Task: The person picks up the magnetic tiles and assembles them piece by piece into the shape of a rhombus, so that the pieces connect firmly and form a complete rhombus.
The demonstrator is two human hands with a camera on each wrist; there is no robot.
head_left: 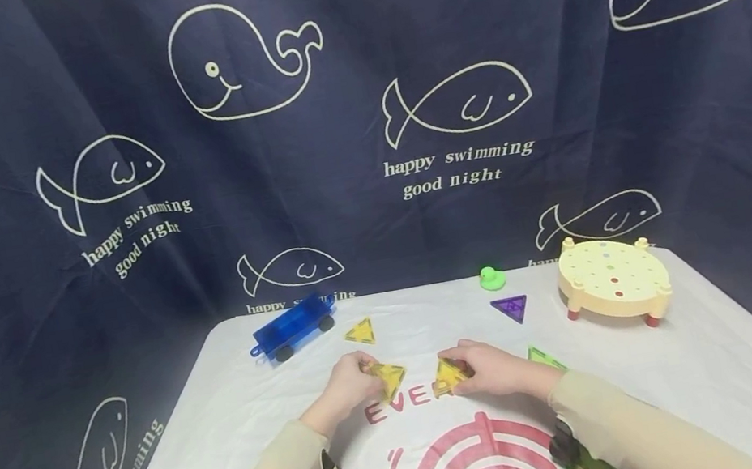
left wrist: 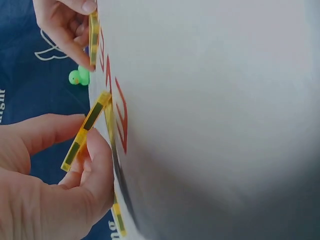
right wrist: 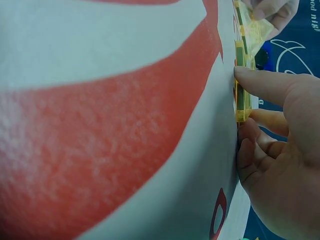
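Has a dark blue curtain (head_left: 357,114), printed with pale whales (head_left: 213,69), fish (head_left: 511,97) and lettering (head_left: 459,157), behind a white table (head_left: 700,372) bearing red print (head_left: 483,431); looks softly lit.

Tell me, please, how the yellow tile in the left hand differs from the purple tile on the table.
The yellow tile is pinched in the left hand, while the purple tile lies on the table with no hand on it. The yellow tile is tilted, whereas the purple tile lies flat. Both are triangular.
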